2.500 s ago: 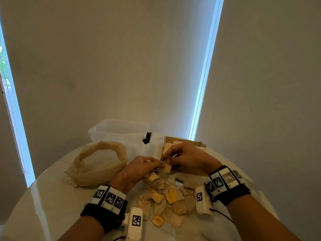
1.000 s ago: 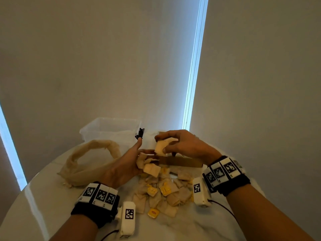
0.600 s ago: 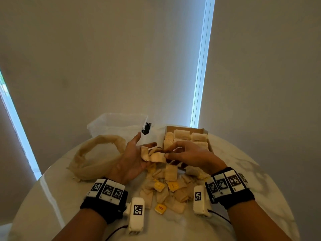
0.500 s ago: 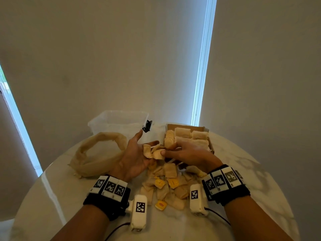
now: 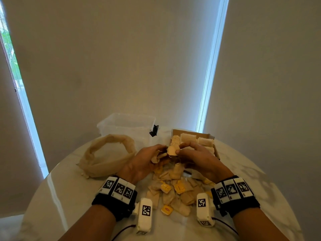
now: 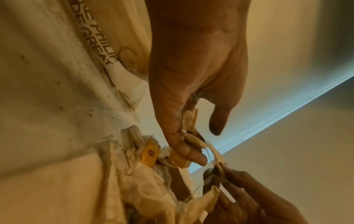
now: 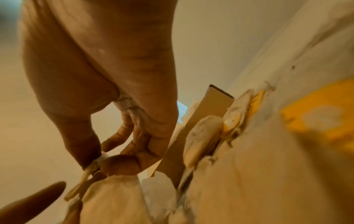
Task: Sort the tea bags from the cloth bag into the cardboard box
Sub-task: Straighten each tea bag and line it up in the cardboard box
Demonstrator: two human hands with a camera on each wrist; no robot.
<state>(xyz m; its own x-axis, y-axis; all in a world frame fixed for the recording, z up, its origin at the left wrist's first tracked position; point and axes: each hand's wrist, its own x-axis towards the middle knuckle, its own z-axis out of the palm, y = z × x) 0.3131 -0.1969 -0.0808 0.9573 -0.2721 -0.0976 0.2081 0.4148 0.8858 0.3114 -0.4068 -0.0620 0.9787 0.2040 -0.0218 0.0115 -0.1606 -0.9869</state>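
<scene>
I see my left hand [image 5: 145,161] and right hand [image 5: 199,159] meeting above the loose tea bags [image 5: 175,186] heaped on the round table [image 5: 52,197]. My right thumb and forefinger pinch one tea bag [image 5: 172,150]; my left fingers [image 6: 184,145] curl round a few more, strings trailing between. The cardboard box [image 5: 191,132] sits just beyond my right hand, far right, rows of bags inside. The cloth bag [image 5: 107,153] slumps to the left, a clear plastic tub [image 5: 126,126] behind it
</scene>
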